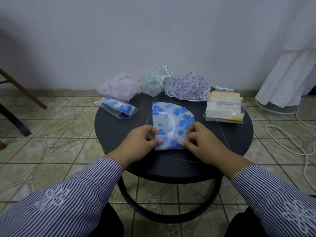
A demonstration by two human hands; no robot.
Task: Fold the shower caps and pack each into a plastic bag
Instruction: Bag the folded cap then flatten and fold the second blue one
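Striped sleeves [71, 199] nearest, leading up to both hands at the near end of the blue-flowered shower cap [172, 120], itself lying flat in the middle of the round dark bench [119, 134]. Left hand [140, 142] and right hand [203, 141] pinching the near edge from either side, fingers [158, 142] closed on the thin film and turning it over into a low roll (probably to start a tight bundle small enough for a bag). Pressed to the bench, apparently, so the slippery plastic cannot spring open.

Already folded to a half-round, straight edge on the cap's left, curved edge on its right. Long axis running from near to far, rolled end towards the wearer, broad free end pointing at the wall.

Left of that cap, a blue-flowered cap already sealed in a clear bag [118, 108], lying aslant. Beyond it, in a row, three loose caps awaiting folding: pink [118, 87], green [153, 81], purple [188, 86]. Right of it, a stack of empty plastic bags [224, 108], within easy reach of the right hand (sensible, given that bagging looks to come next).
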